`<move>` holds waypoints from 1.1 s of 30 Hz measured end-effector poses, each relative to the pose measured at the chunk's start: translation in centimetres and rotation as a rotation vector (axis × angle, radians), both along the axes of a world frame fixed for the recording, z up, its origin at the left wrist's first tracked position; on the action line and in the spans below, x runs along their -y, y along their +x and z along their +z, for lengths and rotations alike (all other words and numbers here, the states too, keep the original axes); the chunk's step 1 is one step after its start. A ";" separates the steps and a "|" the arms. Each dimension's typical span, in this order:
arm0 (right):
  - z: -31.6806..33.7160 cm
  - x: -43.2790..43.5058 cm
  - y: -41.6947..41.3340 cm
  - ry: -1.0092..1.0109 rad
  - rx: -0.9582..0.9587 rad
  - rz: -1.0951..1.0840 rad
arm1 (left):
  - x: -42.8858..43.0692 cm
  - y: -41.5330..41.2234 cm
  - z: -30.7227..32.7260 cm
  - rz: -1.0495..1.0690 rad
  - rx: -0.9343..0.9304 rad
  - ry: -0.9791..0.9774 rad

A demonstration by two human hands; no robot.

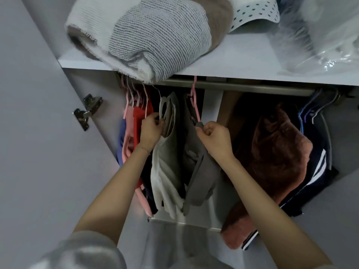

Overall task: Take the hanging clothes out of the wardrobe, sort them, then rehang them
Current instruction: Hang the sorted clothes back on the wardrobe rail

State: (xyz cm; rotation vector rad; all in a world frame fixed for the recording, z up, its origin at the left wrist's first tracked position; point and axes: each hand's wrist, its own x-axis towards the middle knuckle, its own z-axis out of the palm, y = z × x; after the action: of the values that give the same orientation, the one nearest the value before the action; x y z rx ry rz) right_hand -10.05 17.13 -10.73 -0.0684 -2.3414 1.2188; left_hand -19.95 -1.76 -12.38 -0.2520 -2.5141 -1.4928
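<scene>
Head view: inside the wardrobe, left hand grips the white top, right hand pinches the grey garment.

Pale door, steel hinge, white shelf

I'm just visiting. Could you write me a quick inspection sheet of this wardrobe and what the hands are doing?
Surface: white shelf above a metal rail.
Job's things: white garment and grey garment at mid-rail, the grey one on a pink hanger; red and pink clothes bunched left; brown fleece and navy striped garment right.
Clutter: folded knit blanket overhanging the shelf edge; plastic-wrapped bundle.
Hands: left hand grips the white garment; right hand pinches the grey garment.
Cables: nothing seen.
Surroundings: open door with metal hinge.
</scene>
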 end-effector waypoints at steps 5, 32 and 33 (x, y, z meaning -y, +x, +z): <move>0.0 -0.1 -2.3 0.047 -0.027 -0.024 | -0.2 -3.2 -0.2 0.041 0.010 -0.001; -1.2 4.2 -6.1 0.013 -0.026 0.009 | 3.9 -4.6 -2.9 0.139 0.001 -0.226; -1.2 4.1 -6.0 -0.002 -0.030 0.002 | 3.8 -4.4 -2.9 0.135 -0.016 -0.218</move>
State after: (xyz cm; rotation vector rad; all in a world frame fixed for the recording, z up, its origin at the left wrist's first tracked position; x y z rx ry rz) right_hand -16.07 12.98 -11.94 -0.0484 -2.3150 1.2151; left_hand -24.37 -5.57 -15.24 -0.1233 -2.6229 -1.1638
